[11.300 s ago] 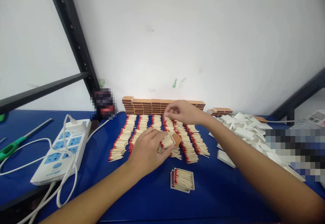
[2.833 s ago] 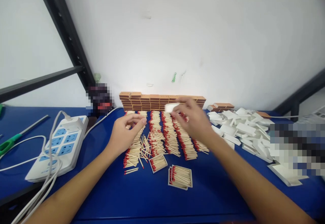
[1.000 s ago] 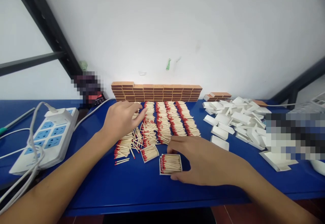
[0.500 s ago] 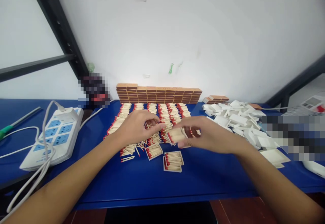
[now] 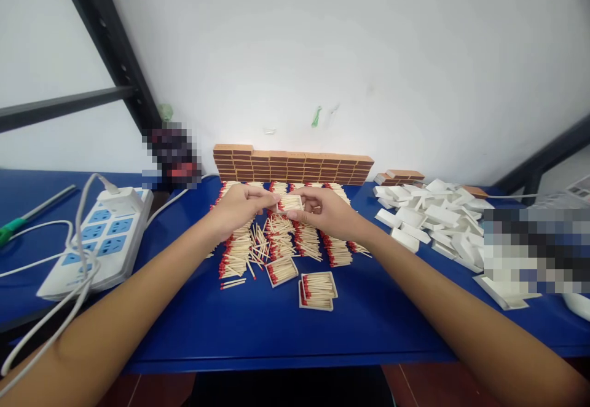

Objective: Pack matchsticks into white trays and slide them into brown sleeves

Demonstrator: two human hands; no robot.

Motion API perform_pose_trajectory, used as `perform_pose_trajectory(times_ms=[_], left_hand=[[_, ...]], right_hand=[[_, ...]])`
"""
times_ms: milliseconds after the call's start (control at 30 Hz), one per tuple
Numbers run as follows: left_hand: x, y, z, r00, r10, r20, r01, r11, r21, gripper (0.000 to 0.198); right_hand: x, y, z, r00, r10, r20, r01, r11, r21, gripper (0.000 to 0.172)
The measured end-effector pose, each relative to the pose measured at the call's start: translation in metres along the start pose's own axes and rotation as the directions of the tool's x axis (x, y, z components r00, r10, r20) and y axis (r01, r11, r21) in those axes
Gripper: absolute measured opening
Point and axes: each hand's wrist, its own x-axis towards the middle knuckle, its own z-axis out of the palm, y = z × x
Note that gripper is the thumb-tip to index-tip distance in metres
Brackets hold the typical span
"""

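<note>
The left hand [image 5: 240, 208] now also grips the match-filled tray [image 5: 289, 202], earlier held by the right hand [image 5: 335, 214] alone.

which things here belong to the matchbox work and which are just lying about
Part of the job, it seems:
match-filled tray between left hand and right hand
rows of matches
overlapping filled trays
single filled tray
heaped white trays
stacked matchboxes

Probably just lying about:
power strip
green-handled tool
</note>
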Motion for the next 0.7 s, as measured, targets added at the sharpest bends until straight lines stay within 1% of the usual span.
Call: perform_pose_trajectory(times_ms=[67,100,200,267,333,400,467,567,633,700], left_hand=[[0.002,0.003,-0.013,1.0,-0.02,-0.012,0.02,0.999,0.028,0.023],[0.003,0.005,-0.021,1.0,-0.023,0.007,0.022,0.998,0.053,0.022],[0.008,0.005,-0.047,0.996,-0.071,0.051,0.063,0.987,0.145,0.028],[0.011,0.0,-0.063,0.992,-0.098,0.074,0.082,0.977,0.195,0.032],[0.014,-0.008,-0.075,0.995,-0.088,0.054,0.075,0.975,0.209,0.031],[0.016,-0.017,-0.083,0.997,-0.055,0.049,0.044,0.979,0.2,0.03],[0.018,-0.023,-0.089,0.997,-0.037,0.071,0.022,0.981,0.195,0.032],[0.018,-0.025,-0.096,0.985,-0.014,0.169,-0.027,0.971,0.236,0.035],[0.017,-0.023,-0.1,0.963,-0.005,0.268,-0.077,0.952,0.295,0.037],[0.017,-0.02,-0.105,0.943,-0.019,0.334,-0.107,0.929,0.355,0.038]], right_hand=[[0.006,-0.002,0.004,1.0,-0.016,0.005,0.015,0.998,0.058,0.038],[0.011,-0.004,0.006,1.0,-0.006,0.002,0.006,0.995,0.099,0.038],[0.032,-0.011,0.014,0.997,0.083,-0.01,-0.08,0.979,0.189,0.038],[0.049,-0.012,0.022,0.991,0.137,-0.001,-0.134,0.971,0.199,0.036],[0.063,-0.011,0.031,0.987,0.16,0.013,-0.159,0.966,0.206,0.035],[0.074,-0.008,0.039,0.986,0.166,0.004,-0.163,0.964,0.209,0.035],[0.079,-0.004,0.046,0.987,0.162,-0.013,-0.157,0.968,0.195,0.036],[0.078,-0.001,0.052,0.992,0.123,-0.004,-0.121,0.982,0.147,0.035],[0.075,-0.002,0.055,0.996,0.088,0.003,-0.088,0.989,0.115,0.032],[0.071,-0.002,0.057,0.998,0.069,0.002,-0.069,0.992,0.102,0.029]])
